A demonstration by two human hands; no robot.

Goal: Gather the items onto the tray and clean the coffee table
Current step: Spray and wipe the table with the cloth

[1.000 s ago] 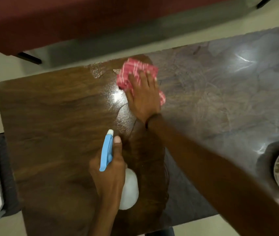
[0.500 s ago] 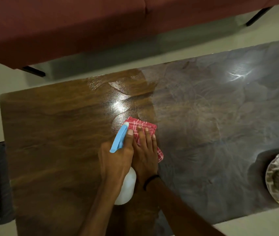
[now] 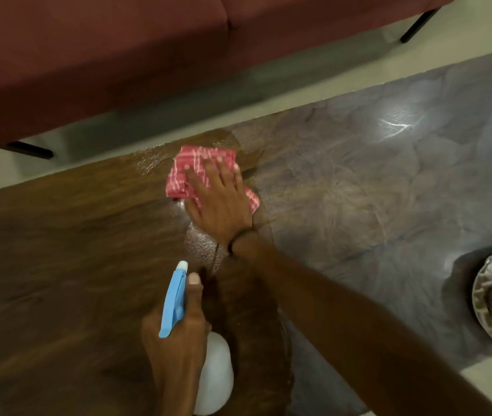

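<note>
A folded red checked cloth lies on the wooden coffee table near its far edge. My right hand presses flat on the cloth with straight, spread fingers. My left hand grips a white spray bottle with a blue trigger head above the near part of the table, thumb along the nozzle. The table's left half looks wet and dark brown; the right half is dull grey and smeared.
A round tray with a white object on it sits at the table's right near edge. A dark red sofa stands just beyond the far edge. Pale floor shows between them.
My right hand has pushed the cloth from beside the spray bottle away to the table's far edge. My left hand with the bottle has stayed near the front.
</note>
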